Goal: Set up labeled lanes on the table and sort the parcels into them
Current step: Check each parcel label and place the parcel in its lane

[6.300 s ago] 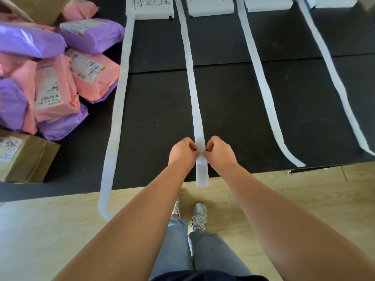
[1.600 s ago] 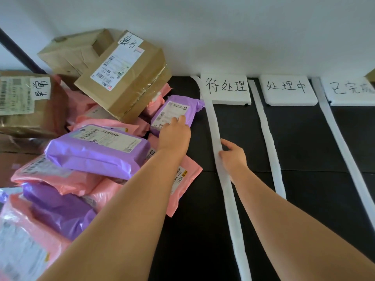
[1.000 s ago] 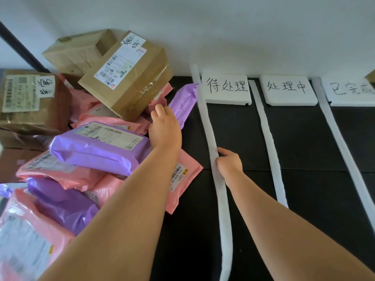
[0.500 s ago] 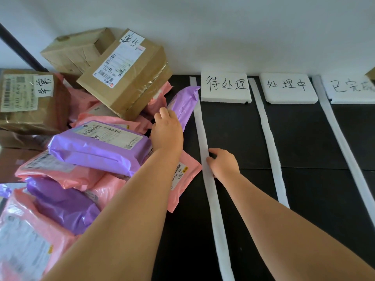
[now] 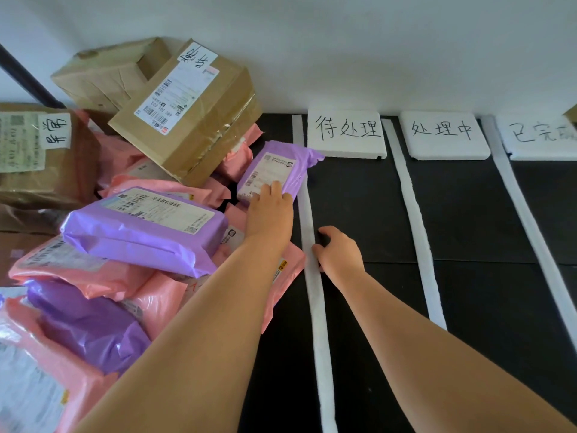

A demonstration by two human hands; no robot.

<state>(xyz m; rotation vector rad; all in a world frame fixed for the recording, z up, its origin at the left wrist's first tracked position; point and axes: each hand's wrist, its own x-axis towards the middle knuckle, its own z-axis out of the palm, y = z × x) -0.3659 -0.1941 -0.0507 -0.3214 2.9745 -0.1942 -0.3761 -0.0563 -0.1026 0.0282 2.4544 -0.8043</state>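
Our left hand (image 5: pixel 270 214) lies flat, fingers straight, on the near end of the small purple parcel (image 5: pixel 281 165). Our right hand (image 5: pixel 340 253) sits just right of the white strip (image 5: pixel 315 307), fingers curled and thumb touching the strip's edge; we cannot tell whether it pinches the strip or only presses it. The two hands are apart, one on each side of the strip. The parcel lies label up on the black desk (image 5: pixel 468 229), along the strip's left edge. Its long axis runs from our left hand away and slightly rightward, and its crinkled far end crosses the strip and reaches the first lettered foam card (image 5: pixel 346 135). Our fingers hide the parcel's near edge and its print is too small to read. Left of the strip more parcels are heaped, a large purple parcel (image 5: pixel 140 232) and a cardboard box (image 5: pixel 193 120) among them. Furthest right of the strip, the third card (image 5: pixel 543 135) is cut off by the frame.
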